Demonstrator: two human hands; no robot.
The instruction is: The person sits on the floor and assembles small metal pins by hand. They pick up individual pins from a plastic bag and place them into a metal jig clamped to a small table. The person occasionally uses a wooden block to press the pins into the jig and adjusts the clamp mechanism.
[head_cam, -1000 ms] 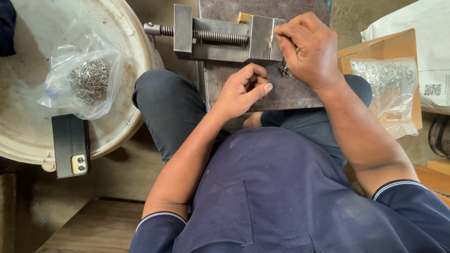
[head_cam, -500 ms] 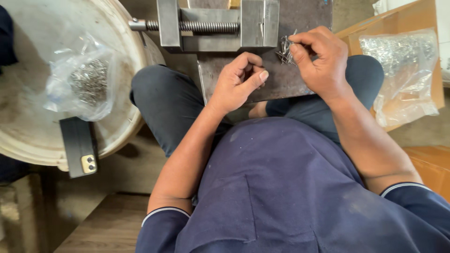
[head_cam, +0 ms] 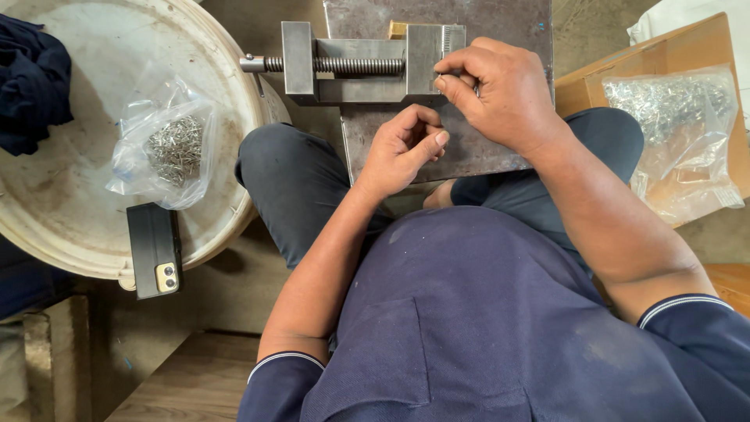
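head view: right hand (head_cam: 504, 94) pinched on a small metal part (head_cam: 439, 76) at the vise (head_cam: 367, 62) jaw — held there as if to seat it. left hand (head_cam: 402, 148) loosely curled just below, contents hidden. bag of parts (head_cam: 168, 148) far left, within reach.

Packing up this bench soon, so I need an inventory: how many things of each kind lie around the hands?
Vise: 1
Bags of small metal parts: 2
Phone: 1
Round tub lid: 1
Cardboard box: 1
Dark cloth: 1
Total: 7
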